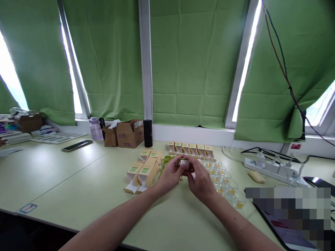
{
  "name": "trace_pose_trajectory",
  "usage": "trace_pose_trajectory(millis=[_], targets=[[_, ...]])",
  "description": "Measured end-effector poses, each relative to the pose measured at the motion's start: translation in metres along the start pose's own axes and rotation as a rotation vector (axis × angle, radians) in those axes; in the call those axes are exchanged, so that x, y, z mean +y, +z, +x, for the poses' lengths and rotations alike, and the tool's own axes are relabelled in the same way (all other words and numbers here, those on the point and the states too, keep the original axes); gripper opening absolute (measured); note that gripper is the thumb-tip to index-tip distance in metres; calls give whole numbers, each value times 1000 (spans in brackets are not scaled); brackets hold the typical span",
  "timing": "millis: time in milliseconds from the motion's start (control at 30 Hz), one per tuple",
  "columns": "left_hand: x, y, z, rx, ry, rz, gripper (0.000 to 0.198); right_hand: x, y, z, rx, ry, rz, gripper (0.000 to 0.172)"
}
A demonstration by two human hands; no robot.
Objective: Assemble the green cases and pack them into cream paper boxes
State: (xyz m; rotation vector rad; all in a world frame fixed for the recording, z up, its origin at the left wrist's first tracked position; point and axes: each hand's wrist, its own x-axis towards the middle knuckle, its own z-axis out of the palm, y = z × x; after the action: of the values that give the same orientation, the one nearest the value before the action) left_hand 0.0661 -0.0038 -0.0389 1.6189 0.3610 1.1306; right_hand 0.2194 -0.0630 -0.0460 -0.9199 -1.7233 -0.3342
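My left hand (171,171) and my right hand (201,179) meet above the middle of the table. Between their fingertips they grip a small rounded piece (184,162) with a pale face and a dark, yellowish rim; fingers cover much of it. Just behind my left hand lie yellow-green pieces (167,158), partly hidden. Beside my right hand stand several clear plastic cups (226,181) with yellow spots. To the left lie several small tan cartons (148,172) with green labels and open flaps. A row of similar cartons (190,150) stands farther back.
Brown cardboard boxes (130,134), a black cylinder (148,133) and a purple bottle (95,128) stand along the back. A phone (77,145) lies at left. On the right are a power strip (273,169) with cables, a tan object (257,176) and a dark-screened device (277,223).
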Motion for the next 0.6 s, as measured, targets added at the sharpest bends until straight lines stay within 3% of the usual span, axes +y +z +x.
trace_pose_trajectory(millis=[167,267,433,600], targets=[[11,-3,-4,35,-91,-4,71,-1,0,2,-6,315,195,31],[10,-10,-2,127,-60,109,64,-2,-1,8,18,516,437,35],[5,-22,1,183,182,463,39,1,-2,20,119,755,814,58],[12,-21,-1,105,485,815,53,5,-3,24,113,943,953,64]])
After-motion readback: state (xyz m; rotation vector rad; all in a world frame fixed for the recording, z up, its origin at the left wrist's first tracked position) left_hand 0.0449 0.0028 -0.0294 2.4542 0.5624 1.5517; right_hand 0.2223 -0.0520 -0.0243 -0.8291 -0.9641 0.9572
